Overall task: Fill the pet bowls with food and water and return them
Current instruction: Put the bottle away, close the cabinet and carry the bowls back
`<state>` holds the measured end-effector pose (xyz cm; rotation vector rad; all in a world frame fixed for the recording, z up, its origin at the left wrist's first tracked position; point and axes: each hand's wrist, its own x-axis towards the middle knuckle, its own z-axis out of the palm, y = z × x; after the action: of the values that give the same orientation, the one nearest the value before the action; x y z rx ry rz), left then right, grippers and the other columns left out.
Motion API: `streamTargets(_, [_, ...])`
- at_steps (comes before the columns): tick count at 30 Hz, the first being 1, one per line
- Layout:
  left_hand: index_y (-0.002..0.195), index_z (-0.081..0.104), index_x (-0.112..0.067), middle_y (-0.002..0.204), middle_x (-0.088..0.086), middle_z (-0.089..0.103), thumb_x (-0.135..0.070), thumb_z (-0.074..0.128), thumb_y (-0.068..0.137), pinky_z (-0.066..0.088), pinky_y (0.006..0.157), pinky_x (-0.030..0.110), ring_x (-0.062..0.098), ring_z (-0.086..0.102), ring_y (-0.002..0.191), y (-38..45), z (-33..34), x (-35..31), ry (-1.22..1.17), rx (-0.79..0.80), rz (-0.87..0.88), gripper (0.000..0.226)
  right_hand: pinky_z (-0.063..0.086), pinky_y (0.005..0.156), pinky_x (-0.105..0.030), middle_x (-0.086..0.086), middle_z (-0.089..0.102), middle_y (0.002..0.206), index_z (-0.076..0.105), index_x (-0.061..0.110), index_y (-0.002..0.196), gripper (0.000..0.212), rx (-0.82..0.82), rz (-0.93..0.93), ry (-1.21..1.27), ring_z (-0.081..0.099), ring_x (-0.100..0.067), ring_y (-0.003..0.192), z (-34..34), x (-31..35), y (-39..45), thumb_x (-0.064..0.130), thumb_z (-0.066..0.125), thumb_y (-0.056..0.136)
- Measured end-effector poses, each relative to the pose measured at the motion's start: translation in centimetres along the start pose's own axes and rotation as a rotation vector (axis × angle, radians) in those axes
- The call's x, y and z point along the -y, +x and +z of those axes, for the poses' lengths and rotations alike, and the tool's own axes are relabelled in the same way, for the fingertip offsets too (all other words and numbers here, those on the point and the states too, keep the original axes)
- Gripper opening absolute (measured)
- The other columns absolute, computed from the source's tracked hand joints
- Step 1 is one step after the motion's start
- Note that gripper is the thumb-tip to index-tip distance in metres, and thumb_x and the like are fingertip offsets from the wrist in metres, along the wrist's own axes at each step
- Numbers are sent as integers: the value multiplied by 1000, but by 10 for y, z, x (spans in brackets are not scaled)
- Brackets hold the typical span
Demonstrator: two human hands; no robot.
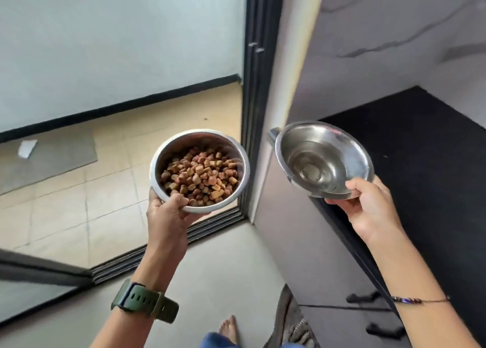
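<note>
My left hand [168, 213] grips the near rim of a steel bowl [157, 160] filled with brown kibble [201, 178], held level in front of me. My right hand [368, 205] holds a second steel bowl [297, 134] by its near rim; it holds clear water [313, 163] and is tilted slightly toward me. Both bowls are in the air at about chest height, side by side, a small gap between them. A green watch is on my left wrist, a thin bracelet on my right.
An open sliding door with a dark frame [256, 84] and ribbed floor track [168, 245] lies straight ahead; beyond it are beige tiles [105, 189] and a grey mat [52, 155]. A black countertop [420, 150] with drawers stands on the right. My bare foot [230, 329] is below.
</note>
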<state>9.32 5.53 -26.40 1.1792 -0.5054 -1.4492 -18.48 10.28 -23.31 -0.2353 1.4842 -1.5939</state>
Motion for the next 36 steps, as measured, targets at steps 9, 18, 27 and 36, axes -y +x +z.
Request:
streamTargets(9, [117, 46, -25, 107, -1, 54, 15, 34, 81, 57, 45, 31, 25, 56, 95, 56, -60, -27, -51, -312, 80, 54, 54, 42, -29, -8, 55, 88, 52, 13, 115, 42, 161, 79, -133, 56, -24, 75, 122, -47, 62, -11, 38, 83])
streamTargets(18, [118, 38, -22, 102, -4, 53, 17, 32, 83, 56, 41, 30, 20, 55, 89, 121, -59, -46, -171, -602, 213, 53, 52, 39, -29, -7, 56, 83, 54, 13, 107, 38, 379, 123, -250, 55, -21, 66, 230, -56, 137, -11, 38, 82])
streamTargets(27, [112, 42, -18, 108, 7, 53, 17, 34, 82, 55, 41, 30, 27, 56, 94, 197, -73, -75, -213, -721, 216, 46, 52, 38, -27, -6, 54, 80, 53, 14, 93, 33, 449, 192, -317, 56, -21, 63, 322, -66, 186, -12, 37, 82])
streamTargets(36, [121, 41, -17, 127, 15, 47, 15, 36, 82, 56, 44, 30, 32, 55, 103, 308, -112, -124, -202, -708, 160, 51, 51, 38, -28, -8, 57, 87, 50, 10, 112, 40, 403, 214, -298, 57, -25, 68, 423, -100, 225, -13, 37, 81])
